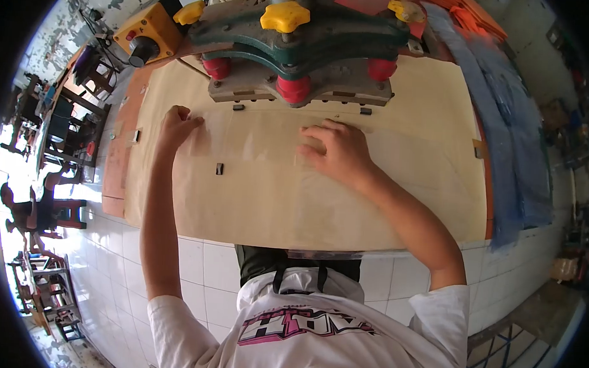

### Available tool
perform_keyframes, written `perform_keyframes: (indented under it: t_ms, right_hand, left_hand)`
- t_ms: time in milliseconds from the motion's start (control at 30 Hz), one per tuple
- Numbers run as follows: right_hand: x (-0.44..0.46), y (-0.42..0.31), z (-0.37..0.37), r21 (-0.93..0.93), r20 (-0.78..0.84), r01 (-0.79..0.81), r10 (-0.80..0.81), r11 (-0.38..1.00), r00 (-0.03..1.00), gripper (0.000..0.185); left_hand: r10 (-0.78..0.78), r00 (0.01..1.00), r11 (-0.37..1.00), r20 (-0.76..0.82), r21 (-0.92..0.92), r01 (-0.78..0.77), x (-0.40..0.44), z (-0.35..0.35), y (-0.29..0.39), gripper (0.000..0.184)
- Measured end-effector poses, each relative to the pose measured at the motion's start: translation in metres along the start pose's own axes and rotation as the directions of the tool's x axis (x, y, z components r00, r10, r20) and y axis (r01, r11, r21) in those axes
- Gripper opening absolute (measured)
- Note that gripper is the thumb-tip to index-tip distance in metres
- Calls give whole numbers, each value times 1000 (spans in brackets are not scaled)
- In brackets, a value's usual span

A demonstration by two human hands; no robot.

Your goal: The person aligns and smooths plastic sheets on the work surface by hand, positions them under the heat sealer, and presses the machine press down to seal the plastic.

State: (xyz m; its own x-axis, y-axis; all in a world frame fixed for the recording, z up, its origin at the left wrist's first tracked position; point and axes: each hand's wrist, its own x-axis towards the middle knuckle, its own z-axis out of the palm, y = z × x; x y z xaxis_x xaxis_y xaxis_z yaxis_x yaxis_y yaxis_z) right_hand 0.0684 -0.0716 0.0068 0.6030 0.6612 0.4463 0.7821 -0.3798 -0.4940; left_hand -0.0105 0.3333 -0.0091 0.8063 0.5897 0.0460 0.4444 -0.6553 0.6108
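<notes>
A clear plastic sheet [244, 140] lies flat on the tan board of the worktable [261, 212], just in front of the press. At the sheet's left end is my left hand [176, 126], its fingers curled in and the thumb pointing right, closed at the sheet's edge. My right hand [340, 148] hovers over or rests on the sheet's right part, thumb and fingers apart. Whether its fingertips touch the film I cannot tell. Both hands are close to the green press head [299, 45], which has red cushions underneath and yellow knobs on top.
Small dark blocks sit on the board, one [220, 169] nearer me and two by the press. A yellow control box [148, 33] with a black knob stands at the back left. Blue plastic sheeting [513, 140] hangs along the right edge; orange material [469, 15] lies behind.
</notes>
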Motion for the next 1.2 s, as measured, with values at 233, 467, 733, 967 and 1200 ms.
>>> perform_keyframes:
  t_ms: [233, 467, 733, 967, 1200]
  right_hand:
    - [0, 10, -9, 63, 133, -58, 49, 996, 990, 35]
    - [1, 5, -12, 34, 140, -105, 99, 994, 985, 48]
    - [3, 0, -7, -153, 79, 3, 9, 988, 997, 50]
    - [3, 5, -19, 26, 186, -130, 123, 991, 975, 50]
    - [-3, 5, -16, 64, 154, -38, 27, 997, 988, 51]
  left_hand:
    - [320, 878, 939, -355, -5, -344, -99, -37, 77, 20]
    - [599, 618, 778, -510, 188, -599, -226, -26, 141, 23]
    - [741, 579, 630, -341, 53, -775, -292, -10, 149, 27]
    - [714, 657, 675, -244, -13, -738, -326, 38, 113, 32]
    - [701, 676, 696, -226, 13, -718, -333, 56, 96, 32]
